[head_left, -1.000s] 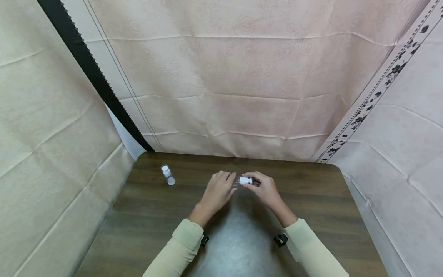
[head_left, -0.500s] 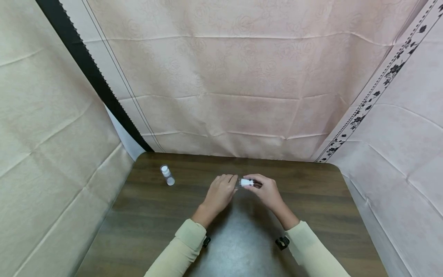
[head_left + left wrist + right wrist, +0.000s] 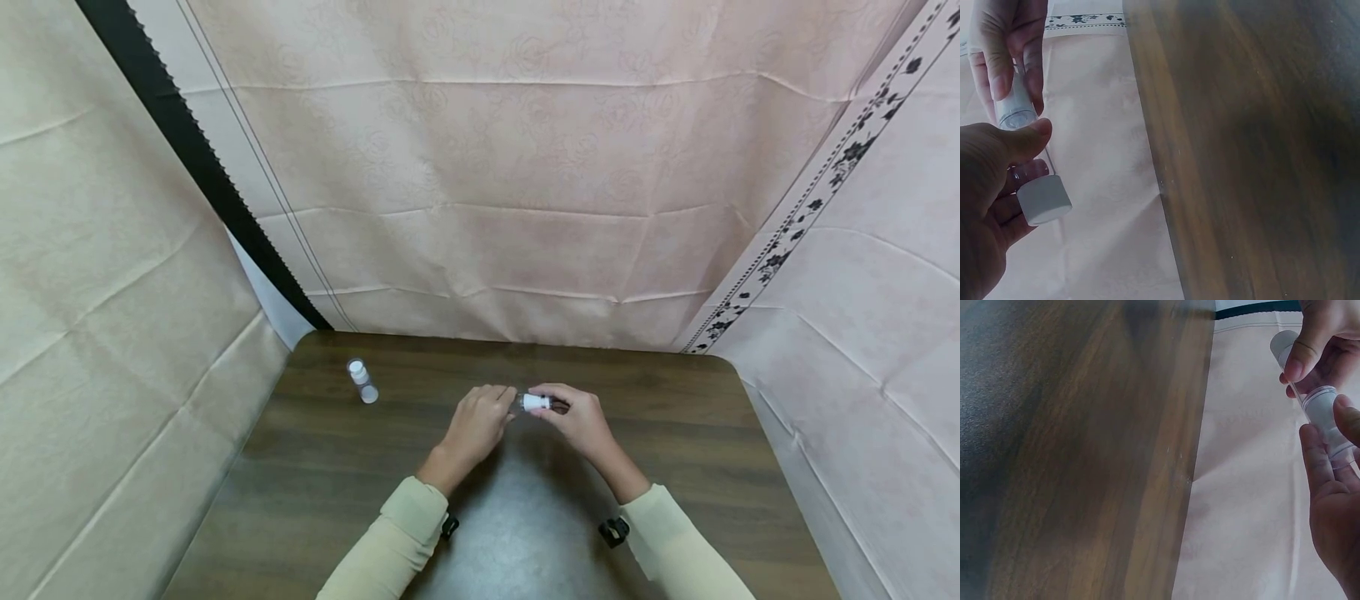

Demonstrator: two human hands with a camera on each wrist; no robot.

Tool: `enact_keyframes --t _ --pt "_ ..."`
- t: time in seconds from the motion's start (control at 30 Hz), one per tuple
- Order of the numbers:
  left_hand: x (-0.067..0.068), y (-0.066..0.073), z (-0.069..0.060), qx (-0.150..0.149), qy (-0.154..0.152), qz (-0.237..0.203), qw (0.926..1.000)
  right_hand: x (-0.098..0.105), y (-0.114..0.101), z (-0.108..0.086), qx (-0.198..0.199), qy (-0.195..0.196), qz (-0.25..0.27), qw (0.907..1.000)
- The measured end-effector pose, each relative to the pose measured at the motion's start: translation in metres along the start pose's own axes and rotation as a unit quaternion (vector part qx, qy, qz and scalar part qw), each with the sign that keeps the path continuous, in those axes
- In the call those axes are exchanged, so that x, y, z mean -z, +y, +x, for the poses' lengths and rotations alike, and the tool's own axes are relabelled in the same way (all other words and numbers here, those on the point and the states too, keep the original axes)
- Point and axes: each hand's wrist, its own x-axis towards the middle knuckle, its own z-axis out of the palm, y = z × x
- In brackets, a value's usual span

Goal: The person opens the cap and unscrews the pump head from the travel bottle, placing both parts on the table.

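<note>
Worktop [image 3: 315,483] below; our left hand [image 3: 478,422] curled round one end of clear-and-white bottle [image 3: 536,402], our right hand [image 3: 579,418] pinching other; second bottle [image 3: 363,382] well apart, to left; white cap [image 3: 1044,201] at left-hand end; we judge step as two-handed working of bottle, next calling for steady, opposed grips

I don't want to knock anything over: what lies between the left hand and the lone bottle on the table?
Only bare tabletop lies between the left hand and the lone bottle, as the head view shows.
</note>
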Motion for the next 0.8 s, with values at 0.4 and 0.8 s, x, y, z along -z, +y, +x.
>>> enact_keyframes --t 0.4,0.8 --pt "-0.0010 0.0004 -0.0009 -0.003 0.008 -0.013 0.9999 0.0032 0.0030 -0.0019 0.011 -0.009 0.008 0.9999" --pt "0.0023 0.0030 -0.0022 0.010 -0.018 -0.050 0.9985 0.0070 0.0045 -0.0072 0.028 -0.019 0.007 0.9994"
